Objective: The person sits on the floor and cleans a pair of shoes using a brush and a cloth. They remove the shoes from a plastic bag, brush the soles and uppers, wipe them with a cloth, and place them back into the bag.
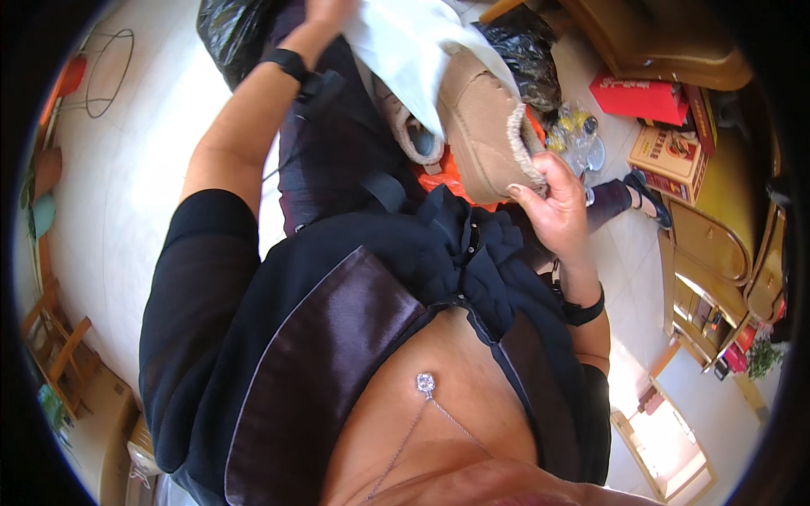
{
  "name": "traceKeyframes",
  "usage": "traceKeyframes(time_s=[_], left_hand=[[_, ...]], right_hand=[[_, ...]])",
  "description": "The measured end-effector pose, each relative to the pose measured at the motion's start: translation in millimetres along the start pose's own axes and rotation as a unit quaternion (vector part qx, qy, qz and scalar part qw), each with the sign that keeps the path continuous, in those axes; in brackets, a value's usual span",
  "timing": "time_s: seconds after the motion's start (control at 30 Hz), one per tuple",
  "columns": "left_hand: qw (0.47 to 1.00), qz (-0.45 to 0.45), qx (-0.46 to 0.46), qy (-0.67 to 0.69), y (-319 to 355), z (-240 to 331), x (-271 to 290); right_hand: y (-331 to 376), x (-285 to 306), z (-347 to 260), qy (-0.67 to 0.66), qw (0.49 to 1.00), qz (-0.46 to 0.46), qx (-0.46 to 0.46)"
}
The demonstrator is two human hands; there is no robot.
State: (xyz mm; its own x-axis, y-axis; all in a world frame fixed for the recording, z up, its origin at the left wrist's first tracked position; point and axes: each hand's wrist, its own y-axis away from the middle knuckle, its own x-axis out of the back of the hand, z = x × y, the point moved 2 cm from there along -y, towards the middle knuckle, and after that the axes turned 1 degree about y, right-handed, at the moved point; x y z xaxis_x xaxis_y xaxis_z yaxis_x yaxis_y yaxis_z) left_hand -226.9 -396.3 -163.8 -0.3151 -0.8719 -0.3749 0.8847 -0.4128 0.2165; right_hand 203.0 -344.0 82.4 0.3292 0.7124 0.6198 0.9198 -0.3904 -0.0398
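My right hand (pixel 558 207) grips a tan, fleece-lined slipper (pixel 481 122) by its heel end, with the thumb and fingers closed over the fluffy rim. The slipper's front end is partly covered by a thin white bag or sheet (pixel 396 51). At the top edge of the head view, my left hand (pixel 331 12) is smeared and partly cut off, beside the white sheet; its fingers cannot be made out. A second fleece-lined slipper (pixel 419 143) lies just left of the held one, partly under the white sheet. Orange-red plastic (pixel 447 179) shows beneath both.
Black plastic bags lie on both sides, one at upper left (pixel 232 42) and one beyond the slipper (pixel 525 63). Clear plastic packaging (pixel 574 135), a red box (pixel 639 99) and a printed carton (pixel 666 160) stand to the right near wooden furniture (pixel 709 240). A wire stand (pixel 110 72) is far left.
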Motion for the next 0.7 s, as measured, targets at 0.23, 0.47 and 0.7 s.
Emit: traceKeyframes(time_s=[0.23, 0.47, 0.7], left_hand=[[0.805, 0.106, -0.346, -0.47, -24.5, 49.0, 40.8], [0.964, -0.132, -0.18, -0.147, 131.3, 82.8, -53.8], [0.914, -0.243, 0.296, 0.132, 235.9, 61.5, -49.2]], right_hand=[[24.7, 31.2, -1.3, 0.121, 0.992, 0.019, 0.037], [22.1, 14.6, -5.2, 0.221, 0.968, 0.023, 0.116], [-4.6, -28.5, -7.9, 0.219, 0.953, -0.004, 0.21]])
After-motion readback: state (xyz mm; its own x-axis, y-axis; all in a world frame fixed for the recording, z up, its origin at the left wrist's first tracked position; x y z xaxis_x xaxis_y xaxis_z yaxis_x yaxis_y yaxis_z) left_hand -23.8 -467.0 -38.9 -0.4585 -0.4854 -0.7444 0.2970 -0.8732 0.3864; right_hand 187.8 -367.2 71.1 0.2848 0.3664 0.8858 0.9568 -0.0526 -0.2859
